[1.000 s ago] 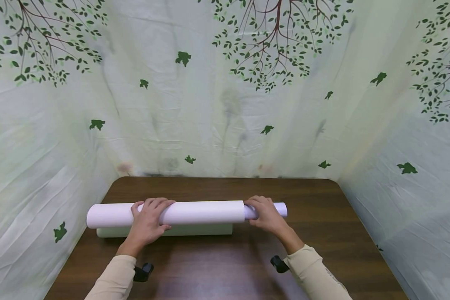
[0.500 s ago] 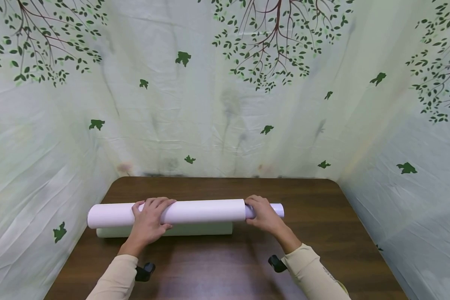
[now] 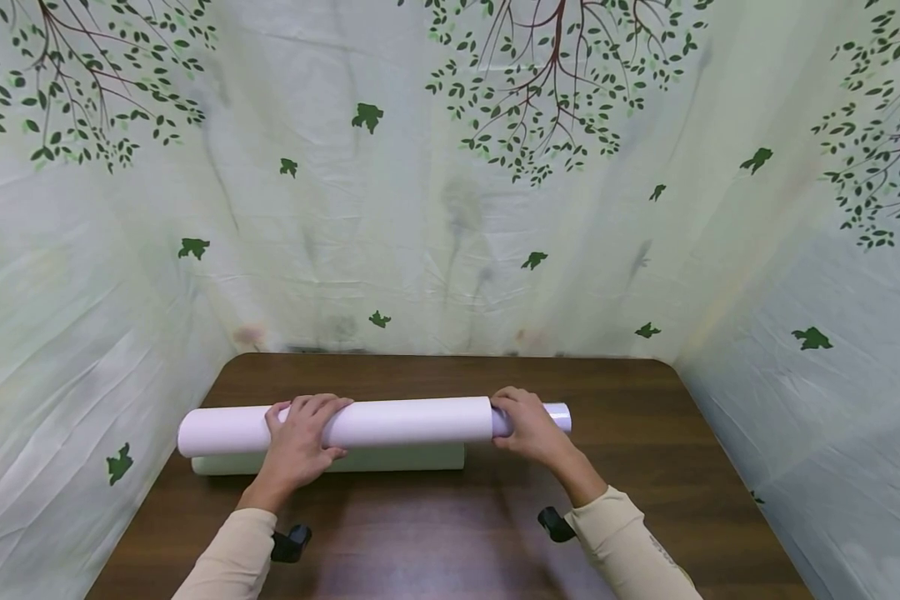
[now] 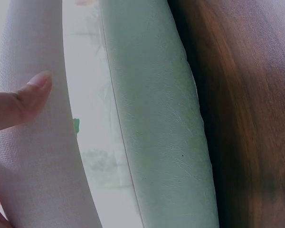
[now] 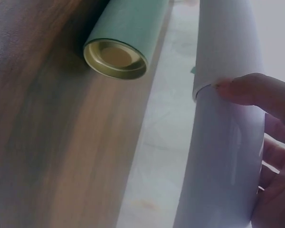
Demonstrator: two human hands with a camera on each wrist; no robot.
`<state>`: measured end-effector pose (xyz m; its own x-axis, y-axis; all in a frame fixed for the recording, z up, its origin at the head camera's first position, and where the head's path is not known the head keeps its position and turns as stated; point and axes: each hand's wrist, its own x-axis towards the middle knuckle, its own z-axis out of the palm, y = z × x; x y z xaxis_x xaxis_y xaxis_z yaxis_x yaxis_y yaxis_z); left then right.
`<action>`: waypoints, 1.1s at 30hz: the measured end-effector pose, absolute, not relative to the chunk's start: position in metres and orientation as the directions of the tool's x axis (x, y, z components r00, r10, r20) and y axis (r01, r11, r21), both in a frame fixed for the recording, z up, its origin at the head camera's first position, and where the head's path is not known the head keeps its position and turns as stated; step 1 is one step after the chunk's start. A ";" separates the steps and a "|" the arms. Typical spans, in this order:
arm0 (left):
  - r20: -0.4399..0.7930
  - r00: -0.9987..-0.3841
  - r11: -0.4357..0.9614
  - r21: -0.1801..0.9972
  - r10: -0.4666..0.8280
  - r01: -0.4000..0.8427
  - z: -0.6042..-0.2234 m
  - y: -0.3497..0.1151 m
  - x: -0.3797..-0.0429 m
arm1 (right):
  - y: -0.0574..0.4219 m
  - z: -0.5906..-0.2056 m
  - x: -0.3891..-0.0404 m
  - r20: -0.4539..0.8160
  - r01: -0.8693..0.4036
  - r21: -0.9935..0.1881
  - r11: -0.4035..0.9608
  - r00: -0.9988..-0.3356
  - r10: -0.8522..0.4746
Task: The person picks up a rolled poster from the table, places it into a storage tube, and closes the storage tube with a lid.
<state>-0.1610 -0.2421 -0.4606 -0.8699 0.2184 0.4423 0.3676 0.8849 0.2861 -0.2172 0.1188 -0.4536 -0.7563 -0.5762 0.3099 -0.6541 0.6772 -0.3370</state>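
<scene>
A long white tube (image 3: 412,422), finely textured in the left wrist view, is held level above the table. My left hand (image 3: 296,446) grips it left of its middle, thumb (image 4: 31,97) on the near side. From its right end sticks a narrower, smooth, glossy white roll (image 3: 558,417). My right hand (image 3: 528,427) grips this roll right at the tube's mouth, with the thumb (image 5: 242,90) at the tube's edge. Just nearer to me lies a pale green tube (image 3: 397,460), partly hidden behind the white tube and my left hand.
The green tube's right end (image 5: 116,59) shows a recessed, metallic-looking rim. Beneath is a brown wooden table (image 3: 435,533) with rounded far corners. White fabric (image 3: 450,275) printed with leaves and branches hangs behind it and along both sides. Dark wrist cameras are strapped below both hands.
The white tube has shifted slightly right and its right end has risen a little. My right hand has moved slightly left, and a little less of the glossy roll sticks out than one second ago.
</scene>
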 end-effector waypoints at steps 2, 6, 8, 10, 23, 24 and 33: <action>0.447 -0.868 0.883 0.290 0.216 0.369 -0.461 -0.242 -0.160 | 0.120 -0.451 -0.217 0.325 -0.664 -0.323 0.674 -0.747 -0.580; 0.446 -0.869 0.886 0.287 0.214 0.365 -0.461 -0.243 -0.160 | 0.122 -0.447 -0.215 0.370 -0.689 -0.302 0.659 -0.722 -0.585; 0.438 -0.873 0.887 0.288 0.214 0.362 -0.461 -0.243 -0.160 | 0.125 -0.444 -0.215 0.380 -0.693 -0.313 0.650 -0.718 -0.583; 0.428 -0.877 0.887 0.289 0.216 0.359 -0.461 -0.243 -0.160 | 0.129 -0.443 -0.215 0.375 -0.684 -0.343 0.643 -0.728 -0.574; 0.398 -0.890 0.894 0.280 0.223 0.349 -0.459 -0.245 -0.163 | 0.187 -0.441 -0.224 0.319 -0.528 -0.688 0.498 -0.836 -0.447; 0.396 -0.891 0.895 0.280 0.222 0.348 -0.459 -0.245 -0.163 | 0.192 -0.442 -0.224 0.315 -0.513 -0.714 0.477 -0.843 -0.436; 0.408 -0.886 0.893 0.279 0.222 0.352 -0.459 -0.247 -0.162 | 0.234 -0.468 -0.230 0.250 -0.371 -0.888 0.273 -0.886 -0.390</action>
<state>-0.1625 -0.2472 -0.4591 -0.8856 0.2215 0.4083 0.3522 0.8933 0.2793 -0.2300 0.2335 -0.4678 -0.8863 -0.3899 0.2501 -0.3706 0.2729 -0.8878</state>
